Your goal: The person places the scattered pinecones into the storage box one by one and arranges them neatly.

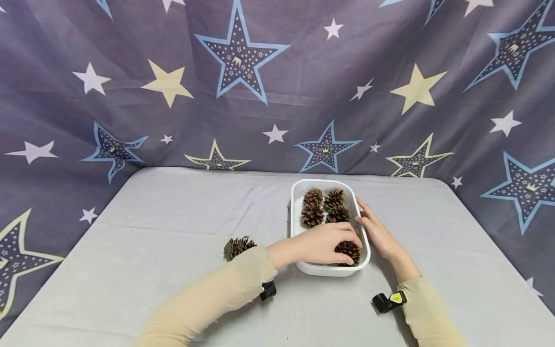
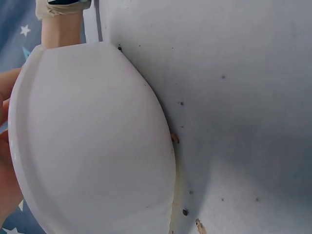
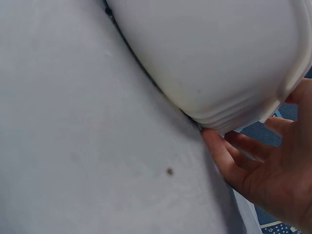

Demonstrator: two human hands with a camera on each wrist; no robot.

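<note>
A white plastic container [image 1: 334, 272] stands on the cloth-covered table, with several brown pine cones [image 1: 312, 215] inside. My left hand [image 1: 323, 242] reaches over its near left edge and grips a pine cone [image 1: 348, 251] in the near right corner, thumb on the near side, fingers over the far side. Along the container's right wall, my right hand [image 1: 379, 235] touches the outside with fingers loosely extended; the right wrist view shows these fingers [image 3: 219, 152] against the lower wall. Another pine cone [image 1: 238, 247] lies outside the container, partly behind the left sleeve.
Pale grey cloth [image 1: 173, 250] covers the table, sprinkled with small dark crumbs and a brown scrap [image 2: 200, 226] near the container. Behind rises a dark curtain [image 1: 282, 111] with stars. Black wrist cameras [image 1: 381, 302] sit on both wrists.
</note>
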